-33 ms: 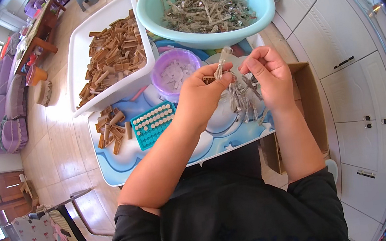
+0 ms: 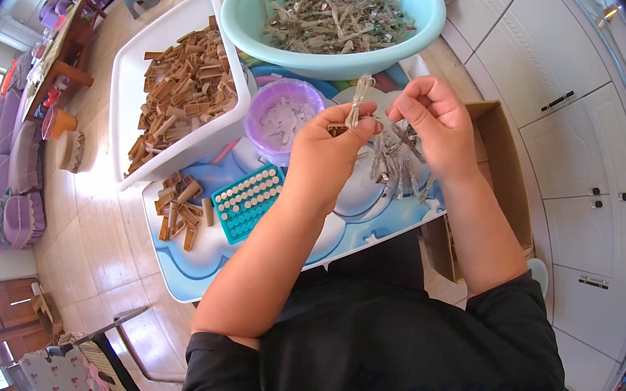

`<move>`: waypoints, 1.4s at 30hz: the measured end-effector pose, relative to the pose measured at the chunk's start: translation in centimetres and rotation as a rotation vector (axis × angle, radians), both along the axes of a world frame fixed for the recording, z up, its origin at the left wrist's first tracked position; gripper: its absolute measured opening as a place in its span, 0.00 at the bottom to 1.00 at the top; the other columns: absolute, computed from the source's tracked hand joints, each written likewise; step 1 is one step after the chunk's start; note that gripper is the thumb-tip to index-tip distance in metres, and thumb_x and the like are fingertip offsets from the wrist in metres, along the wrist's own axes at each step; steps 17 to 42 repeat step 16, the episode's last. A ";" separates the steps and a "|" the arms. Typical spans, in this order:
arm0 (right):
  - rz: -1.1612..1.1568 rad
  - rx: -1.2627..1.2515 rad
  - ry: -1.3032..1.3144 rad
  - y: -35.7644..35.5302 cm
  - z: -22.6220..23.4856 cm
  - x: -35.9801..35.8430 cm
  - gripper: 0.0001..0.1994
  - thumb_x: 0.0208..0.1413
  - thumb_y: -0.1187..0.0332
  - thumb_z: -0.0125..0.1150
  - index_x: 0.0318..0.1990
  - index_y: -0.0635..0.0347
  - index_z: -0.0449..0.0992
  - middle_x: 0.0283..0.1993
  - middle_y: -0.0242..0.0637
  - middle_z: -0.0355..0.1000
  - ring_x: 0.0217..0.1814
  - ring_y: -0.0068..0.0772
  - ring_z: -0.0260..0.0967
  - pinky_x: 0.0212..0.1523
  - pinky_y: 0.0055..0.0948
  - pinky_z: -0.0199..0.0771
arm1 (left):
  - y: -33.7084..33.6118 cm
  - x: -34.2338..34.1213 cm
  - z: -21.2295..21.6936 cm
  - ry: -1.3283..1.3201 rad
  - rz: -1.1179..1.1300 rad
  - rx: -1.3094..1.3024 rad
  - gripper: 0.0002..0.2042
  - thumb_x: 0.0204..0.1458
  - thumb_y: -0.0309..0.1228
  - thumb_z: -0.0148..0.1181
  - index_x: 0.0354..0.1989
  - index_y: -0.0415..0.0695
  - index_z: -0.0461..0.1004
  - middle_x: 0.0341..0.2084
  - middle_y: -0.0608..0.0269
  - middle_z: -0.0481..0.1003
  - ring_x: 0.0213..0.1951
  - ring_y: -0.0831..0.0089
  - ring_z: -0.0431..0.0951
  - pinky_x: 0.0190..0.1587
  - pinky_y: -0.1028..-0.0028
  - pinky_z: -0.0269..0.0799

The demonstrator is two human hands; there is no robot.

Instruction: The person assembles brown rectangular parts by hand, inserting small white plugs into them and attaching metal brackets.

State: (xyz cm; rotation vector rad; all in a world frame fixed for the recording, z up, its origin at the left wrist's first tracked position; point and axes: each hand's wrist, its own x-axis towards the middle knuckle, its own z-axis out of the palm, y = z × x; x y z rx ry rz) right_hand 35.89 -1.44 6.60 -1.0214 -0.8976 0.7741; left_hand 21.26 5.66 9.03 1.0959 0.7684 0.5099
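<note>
Over the right part of the table, my left hand (image 2: 324, 159) pinches a small brown plastic piece (image 2: 336, 129) together with a folded bundle of thin pale wire (image 2: 361, 96), whose loops stick up past the fingers. Close beside it, my right hand (image 2: 438, 121) has thumb and forefinger pressed together; whatever is between them is too small to make out. Below both hands lies a loose heap of similar wire bundles (image 2: 397, 169), some greyish. Left of my left forearm sits a teal tray (image 2: 243, 229) with rows of small round pale discs. A purple bowl (image 2: 259, 114) holds small clear pieces.
A white tub (image 2: 115, 114) full of brown pieces and a light-blue basin (image 2: 339, 61) of wire bundles stand at the far side. More brown pieces (image 2: 182, 211) lie on the patterned table (image 2: 259, 268). A cardboard box (image 2: 508, 164) and white cabinets (image 2: 559, 165) flank the right.
The upper loops of the wire bundle in my left hand have shifted slightly. The right hand has moved very little.
</note>
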 end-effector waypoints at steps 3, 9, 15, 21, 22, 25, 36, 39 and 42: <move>0.034 -0.038 -0.103 -0.4 -0.1 -0.3 0.07 0.52 0.76 0.58 0.37 0.62 0.68 0.32 0.30 0.68 0.35 0.18 0.65 0.41 0.18 0.66 | 0.0 0.0 -0.3 -0.024 0.054 -0.067 0.12 0.54 0.27 0.56 0.46 0.38 0.71 0.28 0.67 0.75 0.13 0.91 0.54 0.14 0.86 0.44; 0.018 -0.082 -0.230 -0.7 0.1 -1.0 0.11 0.47 0.79 0.62 0.38 0.62 0.68 0.33 0.28 0.68 0.37 0.17 0.65 0.42 0.19 0.67 | 0.1 -0.1 -0.7 -0.076 0.064 -0.085 0.11 0.53 0.27 0.56 0.44 0.37 0.71 0.24 0.72 0.71 0.14 0.91 0.54 0.14 0.86 0.45; -0.058 -0.101 -0.306 -0.7 -0.6 -0.8 0.11 0.49 0.77 0.60 0.41 0.62 0.69 0.35 0.30 0.70 0.39 0.19 0.66 0.43 0.21 0.67 | 0.1 0.1 -0.6 -0.050 0.065 0.005 0.12 0.53 0.27 0.56 0.46 0.39 0.72 0.25 0.71 0.72 0.16 0.91 0.56 0.16 0.87 0.47; -0.107 -0.102 -0.310 -0.7 -0.7 -0.8 0.13 0.51 0.76 0.59 0.44 0.62 0.70 0.36 0.31 0.71 0.39 0.20 0.66 0.44 0.21 0.67 | 0.1 0.0 -0.6 -0.027 0.051 0.032 0.12 0.54 0.27 0.56 0.47 0.40 0.72 0.27 0.71 0.73 0.16 0.90 0.56 0.16 0.87 0.47; -0.107 -0.102 -0.310 -0.7 -0.7 -0.8 0.13 0.51 0.76 0.59 0.44 0.62 0.70 0.36 0.31 0.71 0.39 0.20 0.66 0.44 0.21 0.67 | 0.1 0.0 -0.6 -0.027 0.051 0.032 0.12 0.54 0.27 0.56 0.47 0.40 0.72 0.27 0.71 0.73 0.16 0.90 0.56 0.16 0.87 0.47; -0.107 -0.102 -0.310 -0.7 -0.7 -0.8 0.13 0.51 0.76 0.59 0.44 0.62 0.70 0.36 0.31 0.71 0.39 0.20 0.66 0.44 0.21 0.67 | 0.1 0.0 -0.6 -0.027 0.051 0.032 0.12 0.54 0.27 0.56 0.47 0.40 0.72 0.27 0.71 0.73 0.16 0.90 0.56 0.16 0.87 0.47; -0.107 -0.102 -0.310 -0.7 -0.7 -0.8 0.13 0.51 0.76 0.59 0.44 0.62 0.70 0.36 0.31 0.71 0.39 0.20 0.66 0.44 0.21 0.67 | 0.1 0.0 -0.6 -0.027 0.051 0.032 0.12 0.54 0.27 0.56 0.47 0.40 0.72 0.27 0.71 0.73 0.16 0.90 0.56 0.16 0.87 0.47; -0.107 -0.102 -0.310 -0.7 -0.7 -0.8 0.13 0.51 0.76 0.59 0.44 0.62 0.70 0.36 0.31 0.71 0.39 0.20 0.66 0.44 0.21 0.67 | 0.1 0.0 -0.6 -0.027 0.051 0.032 0.12 0.54 0.27 0.56 0.47 0.40 0.72 0.27 0.71 0.73 0.16 0.90 0.56 0.16 0.87 0.47; -0.107 -0.102 -0.310 -0.7 -0.7 -0.8 0.13 0.51 0.76 0.59 0.44 0.62 0.70 0.36 0.31 0.71 0.39 0.20 0.66 0.44 0.21 0.67 | 0.1 0.0 -0.6 -0.027 0.051 0.032 0.12 0.54 0.27 0.56 0.47 0.40 0.72 0.27 0.71 0.73 0.16 0.90 0.56 0.16 0.87 0.47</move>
